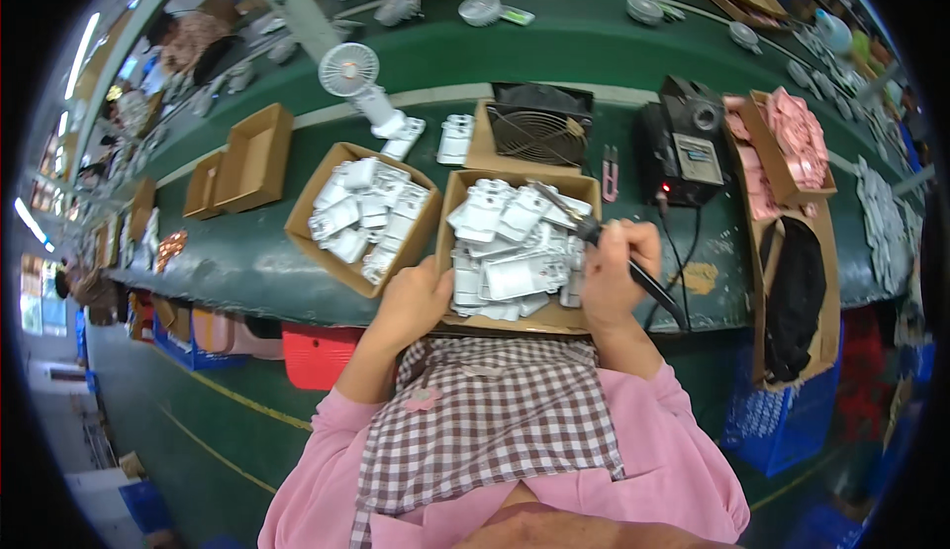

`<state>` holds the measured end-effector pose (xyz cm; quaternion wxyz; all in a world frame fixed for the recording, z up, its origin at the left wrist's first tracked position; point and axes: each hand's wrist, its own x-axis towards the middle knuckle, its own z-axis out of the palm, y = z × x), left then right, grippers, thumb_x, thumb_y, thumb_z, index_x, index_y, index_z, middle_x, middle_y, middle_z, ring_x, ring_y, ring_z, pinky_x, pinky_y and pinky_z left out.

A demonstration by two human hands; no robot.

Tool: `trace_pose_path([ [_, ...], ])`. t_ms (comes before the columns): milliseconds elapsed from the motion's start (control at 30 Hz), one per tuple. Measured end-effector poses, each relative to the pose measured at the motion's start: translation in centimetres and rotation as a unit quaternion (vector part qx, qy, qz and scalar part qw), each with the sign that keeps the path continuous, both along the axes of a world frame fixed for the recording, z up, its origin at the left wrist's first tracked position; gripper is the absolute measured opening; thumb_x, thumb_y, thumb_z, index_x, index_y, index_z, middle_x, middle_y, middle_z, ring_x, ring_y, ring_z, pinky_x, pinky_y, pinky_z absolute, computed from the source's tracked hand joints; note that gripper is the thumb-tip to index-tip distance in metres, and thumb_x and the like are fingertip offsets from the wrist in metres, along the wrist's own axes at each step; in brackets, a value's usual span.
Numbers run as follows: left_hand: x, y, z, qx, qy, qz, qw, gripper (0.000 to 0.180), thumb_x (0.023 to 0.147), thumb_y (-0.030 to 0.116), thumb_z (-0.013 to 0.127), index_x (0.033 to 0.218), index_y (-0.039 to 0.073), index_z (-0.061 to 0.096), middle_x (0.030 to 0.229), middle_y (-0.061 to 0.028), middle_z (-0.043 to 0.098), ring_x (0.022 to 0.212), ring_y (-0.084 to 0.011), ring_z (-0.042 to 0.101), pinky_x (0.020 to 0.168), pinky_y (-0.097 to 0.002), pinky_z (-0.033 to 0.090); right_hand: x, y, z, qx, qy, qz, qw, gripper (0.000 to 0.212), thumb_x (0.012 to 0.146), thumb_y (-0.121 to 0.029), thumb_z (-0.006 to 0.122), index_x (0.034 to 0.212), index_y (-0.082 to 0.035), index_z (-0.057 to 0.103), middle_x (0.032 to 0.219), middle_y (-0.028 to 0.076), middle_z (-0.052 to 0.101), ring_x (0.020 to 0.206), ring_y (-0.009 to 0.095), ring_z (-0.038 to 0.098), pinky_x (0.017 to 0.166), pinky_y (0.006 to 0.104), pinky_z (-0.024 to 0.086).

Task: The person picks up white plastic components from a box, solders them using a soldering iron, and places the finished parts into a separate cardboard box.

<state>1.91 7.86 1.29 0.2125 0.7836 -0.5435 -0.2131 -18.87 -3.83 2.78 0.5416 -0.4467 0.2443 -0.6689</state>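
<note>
My right hand [621,277] is closed round the black handle of a soldering iron [653,290]. Its metal tip reaches up and left over an open cardboard box [527,181] in front of me. Inside that box lies a heap of white plastic housings [515,277]. My left hand [417,299] is closed at the box's near left wall, its fingertips partly hidden. Just left of it stands a second cardboard box [327,274], tilted, also full of white plastic parts [368,208].
Behind the boxes are a black fan unit [539,134], a white handheld fan [366,94] and pink tweezers [610,173]. A black soldering station [686,148] with cables stands to the right, near boxes of pink parts [795,138]. A green conveyor [574,54] crosses behind.
</note>
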Motion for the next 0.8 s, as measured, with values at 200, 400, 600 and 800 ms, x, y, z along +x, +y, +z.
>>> trace_pose_path([
  [200,1.1,2.9,2.7,-0.002,0.129,-0.015,0.992,0.028,0.089,0.02,0.05,0.088,-0.007,0.056,0.076,-0.0286,0.06,0.078,-0.0425,0.061,0.069,-0.0447,0.047,-3.3,0.4,1.8,0.014,-0.027,-0.109,0.994,0.02,0.09,-0.01,0.053,0.076,-0.008,0.039,0.064,0.0,0.041,0.047,0.005,0.035,0.04,0.0183,0.029],
  [400,3.9,3.9,13.4,0.057,0.138,-0.047,0.988,0.027,0.092,0.02,0.053,0.101,-0.004,0.06,0.08,-0.0034,0.063,0.074,-0.0089,0.054,0.065,-0.0289,0.046,-6.8,-0.1,2.8,-0.038,-0.085,-0.173,0.98,0.02,0.09,-0.011,0.053,0.075,-0.008,0.04,0.061,0.002,0.042,0.043,0.006,0.036,0.039,0.0183,0.029],
  [600,7.0,-1.0,21.4,0.003,0.173,0.029,0.984,0.025,0.088,0.025,0.055,0.097,0.003,0.063,0.072,0.003,0.062,0.05,-0.0024,0.05,0.039,-0.0194,0.035,-7.5,-0.6,2.5,-0.049,-0.076,-0.194,0.977,0.019,0.09,-0.01,0.052,0.076,-0.007,0.039,0.06,0.003,0.041,0.04,0.006,0.034,0.037,0.0198,0.027],
  [800,6.4,-14.0,23.3,-0.107,0.125,0.077,0.983,0.02,0.083,0.025,0.055,0.076,0.006,0.058,0.061,0.0007,0.054,0.043,-0.0059,0.044,0.035,-0.0209,0.03,-7.8,-0.7,0.2,-0.021,-0.06,-0.165,0.984,0.016,0.09,-0.006,0.053,0.079,-0.007,0.041,0.064,0.002,0.043,0.043,0.005,0.037,0.037,0.0201,0.031],
])
